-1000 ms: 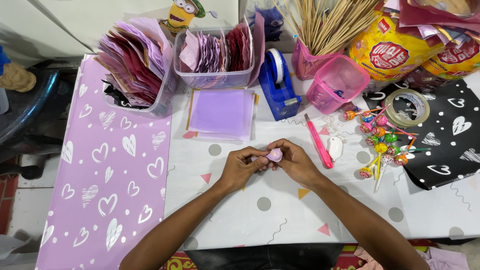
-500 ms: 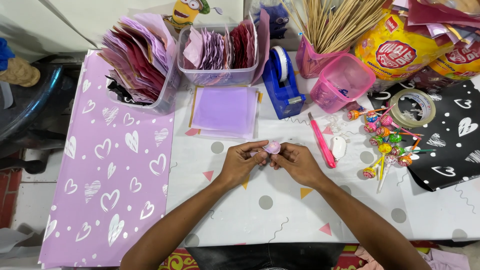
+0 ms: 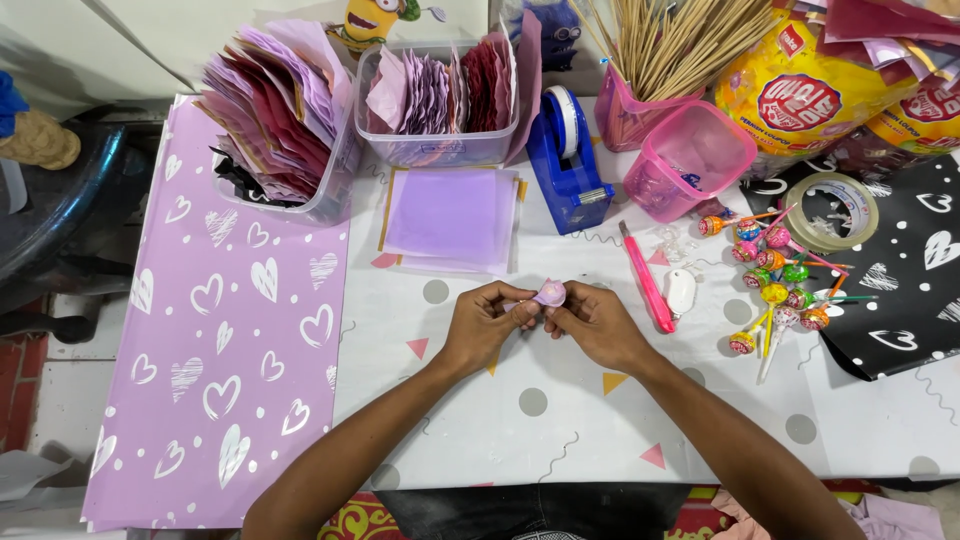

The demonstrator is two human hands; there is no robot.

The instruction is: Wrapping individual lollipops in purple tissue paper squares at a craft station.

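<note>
**A:** Item one, please: what do the hands have?

**B:** I log a small lilac wrapped piece (image 3: 549, 292), pinched between both hands. My left hand (image 3: 487, 325) is curled nearly closed, its thumb and forefinger on the piece's left side. My right hand (image 3: 592, 323) is curled the same way and nips the right side. The piece sits just above the counter (image 3: 500, 420), a little in front of the stack of lilac paper squares (image 3: 450, 218) and to the left of the pink craft knife (image 3: 648, 280).

**A:** Handling class?

**B:** I judge it very light, with a soft, thin wrap that creases easily and may slip on itself. There looks to be a firmer lump inside, though I cannot see it. Best hold: fingertips at the two sides, with a gentle pinch so the folds are not crushed.

**A:** Orientation?

**B:** Its rounded top faces up toward the camera. Any long axis runs roughly left to right, from hand to hand, parallel to the near edge of the paper stack. If a stick is attached, the fingers hide it, so I cannot tell.

**A:** Neighbours?

**B:** Loose lollipops (image 3: 775, 290) lie well to the right of the paper stack, beyond the knife.
</note>
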